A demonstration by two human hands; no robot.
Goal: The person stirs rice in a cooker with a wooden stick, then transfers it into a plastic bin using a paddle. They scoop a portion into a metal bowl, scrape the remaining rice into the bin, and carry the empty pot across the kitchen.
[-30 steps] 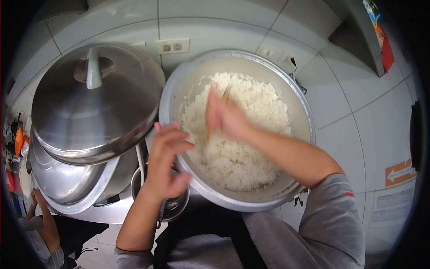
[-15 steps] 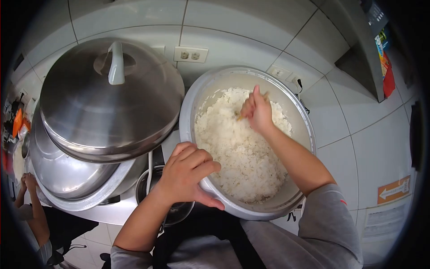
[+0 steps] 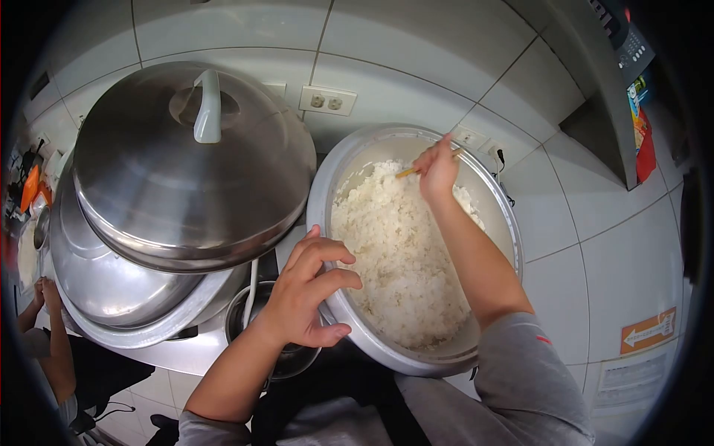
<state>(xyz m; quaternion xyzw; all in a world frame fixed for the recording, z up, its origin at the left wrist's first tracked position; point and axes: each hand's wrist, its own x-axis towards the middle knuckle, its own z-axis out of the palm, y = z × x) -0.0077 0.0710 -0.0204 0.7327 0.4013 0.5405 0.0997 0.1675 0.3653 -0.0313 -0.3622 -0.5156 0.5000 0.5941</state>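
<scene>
A big metal pot (image 3: 338,297) holds a mass of white rice (image 3: 398,253). My right hand (image 3: 439,169) is closed round a thin wooden handle (image 3: 406,172) over the far side of the rice. The tool's lower end is hidden in or behind the rice. At the pot's near left rim is my left hand (image 3: 309,290), fingers spread and curved over the edge, with nothing held in it.
Left of the pot, a large steel lid (image 3: 193,171) with a pale handle rests over another metal pot (image 3: 123,286). A small dark pot (image 3: 294,360) is behind my left wrist. Another person's hands (image 3: 48,293) show at far left. Wall outlets (image 3: 328,100) are behind.
My right hand has moved up towards the pot's far rim, showing more of the wooden handle. My left hand's fingers have spread and its thumb has shifted left. The view has shifted slightly.
</scene>
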